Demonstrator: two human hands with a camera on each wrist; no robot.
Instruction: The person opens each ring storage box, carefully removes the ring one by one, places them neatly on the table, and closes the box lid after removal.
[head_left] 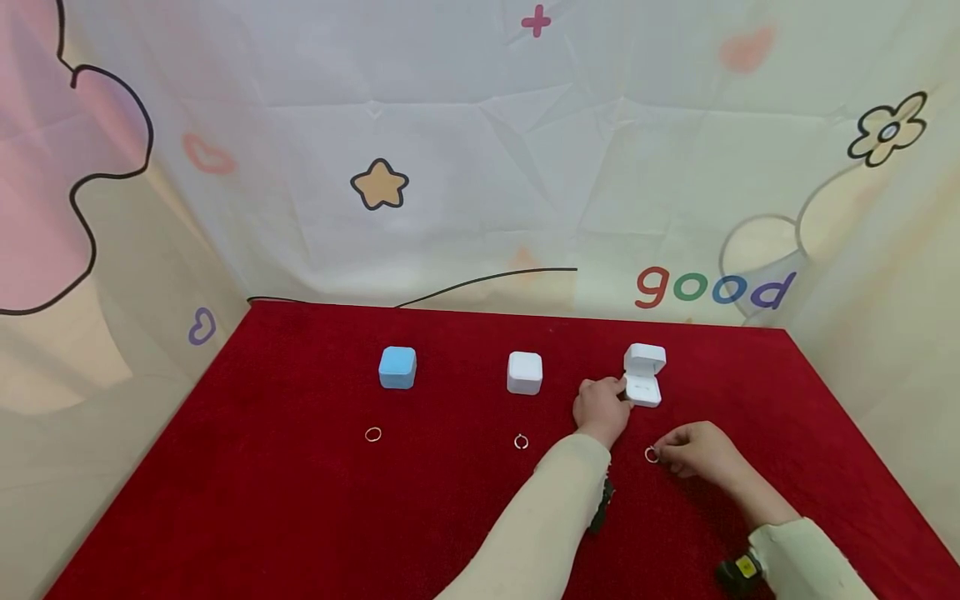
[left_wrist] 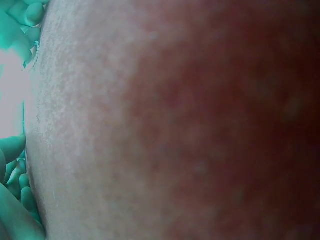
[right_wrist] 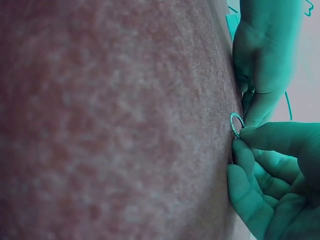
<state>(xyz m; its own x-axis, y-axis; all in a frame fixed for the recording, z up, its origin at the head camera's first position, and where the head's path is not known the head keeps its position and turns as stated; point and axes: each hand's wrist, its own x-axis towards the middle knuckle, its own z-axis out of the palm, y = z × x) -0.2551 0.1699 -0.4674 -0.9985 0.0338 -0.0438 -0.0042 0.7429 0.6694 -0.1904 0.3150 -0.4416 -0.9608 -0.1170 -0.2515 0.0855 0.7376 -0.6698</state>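
An open white ring box (head_left: 643,388) stands at the right with its lid raised and a slot in its pale insert. At its left side, my left hand (head_left: 602,408) holds the box by its lower edge with curled fingers. My right hand (head_left: 701,452) pinches a ring (head_left: 651,455) between thumb and forefinger, close over the red cloth in front of that box. The right wrist view shows the ring (right_wrist: 236,125) studded along its band, at the tips of thumb and forefinger. Cloth fills most of the left wrist view, with blurred fingers along its left edge.
A closed blue box (head_left: 397,368) and a closed white box (head_left: 524,373) stand to the left in the same row. One gold-coloured ring (head_left: 372,434) and one silver-coloured ring (head_left: 521,442) lie in front of them on the red cloth (head_left: 300,517). A printed curtain (head_left: 465,183) hangs behind.
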